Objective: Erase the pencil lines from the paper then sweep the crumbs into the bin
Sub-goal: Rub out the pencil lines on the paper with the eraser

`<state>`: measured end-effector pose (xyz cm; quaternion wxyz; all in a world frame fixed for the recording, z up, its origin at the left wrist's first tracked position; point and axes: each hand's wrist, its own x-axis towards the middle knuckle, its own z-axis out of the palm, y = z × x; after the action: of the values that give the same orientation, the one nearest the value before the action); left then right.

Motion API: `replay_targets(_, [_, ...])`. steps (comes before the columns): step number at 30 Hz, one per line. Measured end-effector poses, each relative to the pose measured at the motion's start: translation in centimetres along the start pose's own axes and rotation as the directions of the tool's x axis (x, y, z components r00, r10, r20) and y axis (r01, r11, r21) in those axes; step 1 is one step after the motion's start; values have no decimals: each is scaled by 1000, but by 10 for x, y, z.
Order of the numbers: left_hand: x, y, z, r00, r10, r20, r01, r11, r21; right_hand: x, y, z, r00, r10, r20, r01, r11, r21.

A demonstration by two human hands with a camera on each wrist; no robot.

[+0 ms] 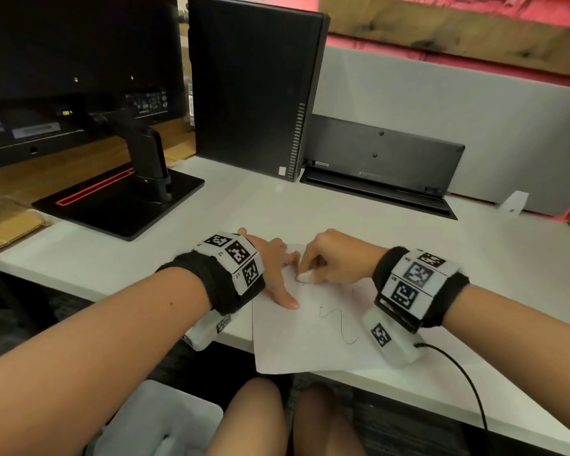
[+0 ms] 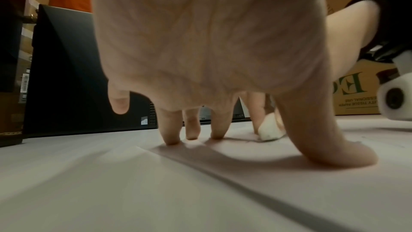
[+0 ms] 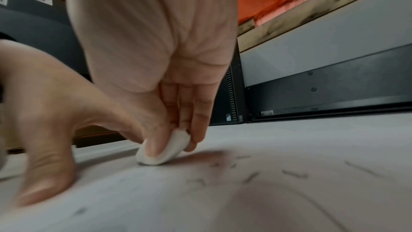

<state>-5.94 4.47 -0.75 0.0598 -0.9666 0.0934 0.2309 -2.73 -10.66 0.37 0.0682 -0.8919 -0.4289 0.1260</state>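
where pinched, small white eraser (image 1: 305, 277)

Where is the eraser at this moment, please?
In the head view the eraser is pinched in the right hand, pressed on the paper near its far edge, just right of the left hand that holds the sheet down.

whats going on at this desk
A person is erasing pencil marks. The right hand pinches a white eraser against the paper, while the left hand presses the sheet flat. A squiggly pencil line remains, and crumbs lie unswept on the paper.
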Motion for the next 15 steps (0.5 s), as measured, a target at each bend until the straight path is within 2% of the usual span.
replay_targets(6, [0, -1, -1, 1000, -9, 18, 8, 1000, 17, -32, -5, 10, 997, -41, 60, 39, 999, 36])
replay_targets(11, [-1, 0, -2, 1000, -1, 15, 1, 1000, 24, -8, -3, -2, 1000, -11, 18, 11, 1000, 0])
replay_targets(15, [-1, 0, -2, 1000, -4, 13, 4, 1000, 16, -1, -2, -1, 999, 5, 43, -4, 1000, -19])
